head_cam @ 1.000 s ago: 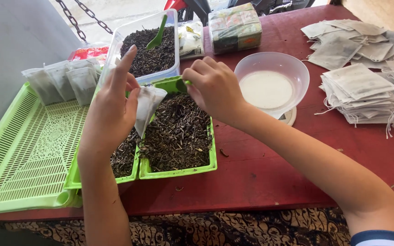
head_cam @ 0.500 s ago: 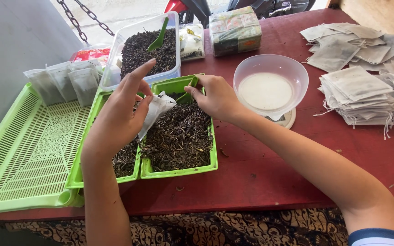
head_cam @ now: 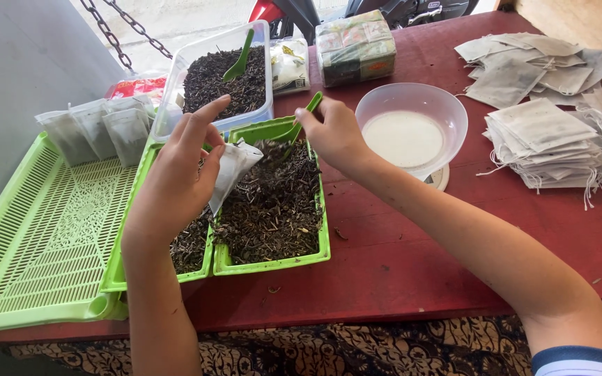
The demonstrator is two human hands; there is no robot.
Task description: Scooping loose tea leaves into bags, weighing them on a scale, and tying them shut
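Left hand [head_cam: 175,177]: pinching white filter bag [head_cam: 233,167] open | right hand [head_cam: 332,132]: gripping green scoop [head_cam: 294,129], tipped toward bag

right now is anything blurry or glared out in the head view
Head view: bright daylight, mostly sharp. The scoop in the right hand and the falling leaves are slightly motion-blurred, the white bowl shows mild glare, the left hand shades the tea bag, and the top background is washed out.

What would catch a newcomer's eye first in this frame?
At centre, the left hand holds a small white bag open over a green tray of dark dried leaves, while the right hand tips a green scoop toward it. Stacks of empty bags lie far right.
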